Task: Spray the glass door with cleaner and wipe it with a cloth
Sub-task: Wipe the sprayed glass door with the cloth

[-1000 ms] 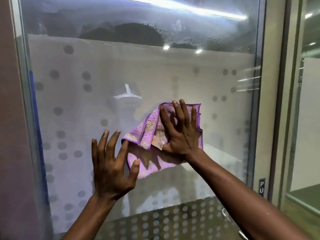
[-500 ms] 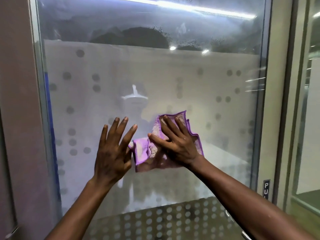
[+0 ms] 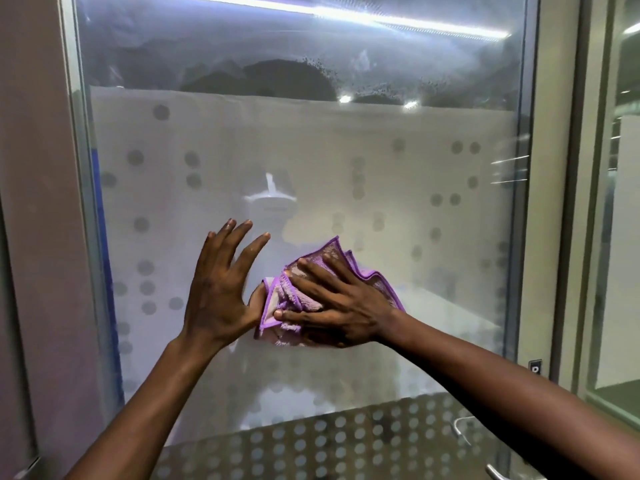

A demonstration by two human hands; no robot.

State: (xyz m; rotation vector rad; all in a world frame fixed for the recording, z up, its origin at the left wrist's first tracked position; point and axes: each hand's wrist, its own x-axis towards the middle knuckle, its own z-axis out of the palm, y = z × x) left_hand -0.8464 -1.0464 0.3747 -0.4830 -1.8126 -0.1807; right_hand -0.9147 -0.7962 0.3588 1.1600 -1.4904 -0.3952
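Observation:
The glass door [image 3: 398, 174] fills the view, with a frosted band dotted with grey circles across its middle. A purple cloth [image 3: 313, 296] is bunched against the frosted glass just below centre. My right hand [image 3: 341, 301] lies flat over the cloth and presses it onto the glass, fingers pointing left. My left hand [image 3: 221, 285] rests on the glass right beside the cloth, fingers spread and pointing up, its thumb touching the cloth's left edge. No spray bottle is in view.
A metal door handle [image 3: 462, 431] sits at the lower right. A beige frame post [image 3: 550, 202] borders the door on the right, with another glass panel [image 3: 620, 237] beyond it. A wall [image 3: 34, 202] stands on the left.
The cloth went from spread out to bunched up and shifted left and down under my right hand. My left hand rose and closed in until its thumb met the cloth.

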